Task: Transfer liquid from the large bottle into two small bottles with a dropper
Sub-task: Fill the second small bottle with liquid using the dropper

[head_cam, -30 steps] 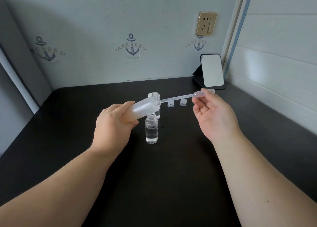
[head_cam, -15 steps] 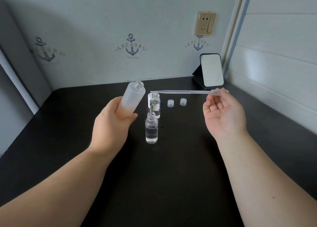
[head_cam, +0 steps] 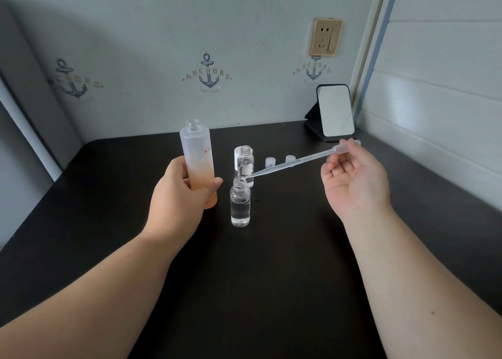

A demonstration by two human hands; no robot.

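Note:
My left hand (head_cam: 178, 195) grips the large frosted bottle (head_cam: 197, 159), upright and uncapped, its lower part tinted orange. My right hand (head_cam: 353, 179) pinches the bulb of a clear plastic dropper (head_cam: 293, 161) that slants down to the left. The dropper's tip sits at the mouth of the near small bottle (head_cam: 240, 204), which stands open and holds clear liquid to well over half its height. Just behind it stands the far small bottle (head_cam: 245, 166), also open, with clear liquid inside.
Everything stands on a black table (head_cam: 271, 277). A white cap (head_cam: 237, 156) sits behind the far small bottle, and two small clear caps (head_cam: 279, 161) lie to its right. A small mirror on a stand (head_cam: 335, 111) leans in the back right corner by the wall.
The left hand has turned the large bottle from tilted to upright. The right hand drew the dropper out of its neck, then lowered the tip to the near small bottle's mouth.

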